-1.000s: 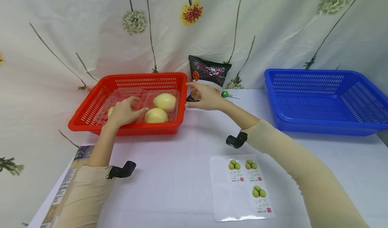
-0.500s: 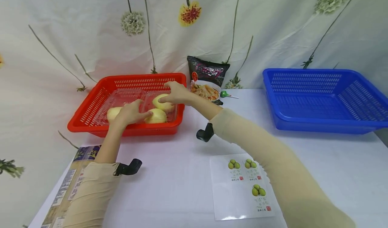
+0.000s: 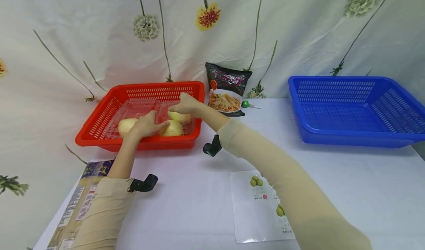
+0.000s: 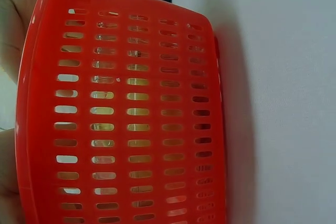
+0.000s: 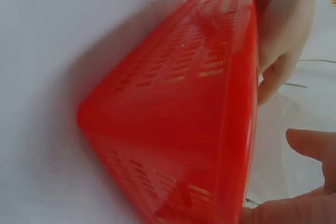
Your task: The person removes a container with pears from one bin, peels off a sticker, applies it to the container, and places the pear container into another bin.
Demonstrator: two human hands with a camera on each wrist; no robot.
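Note:
Inside the red basket [image 3: 151, 143] lies an opened clear plastic clamshell box [image 3: 142, 105]. One pale yellow pear [image 3: 127, 126] is in its left half; a front pear [image 3: 172, 128] and a back pear [image 3: 179, 116] are in the right half. My left hand [image 3: 145, 126] reaches over the basket's front rim, thumb extended beside the front pear and fingers apart from it. My right hand [image 3: 187, 105] comes over the right side, spread above the back pear and partly covering it. In the right wrist view its thumb [image 5: 307, 142] and fingers stand apart.
A blue basket [image 3: 352, 139] stands at the right. A black noodle packet [image 3: 227, 84] and a green lollipop [image 3: 246, 104] are behind, right of the red basket. A sheet of pear stickers [image 3: 249, 220] lies in front, partly under my right sleeve. A long printed package [image 3: 74, 205] lies at left.
My right hand has moved left from outside the red basket's right rim to above the back pear. My left hand has shifted slightly right, uncovering more of the left pear.

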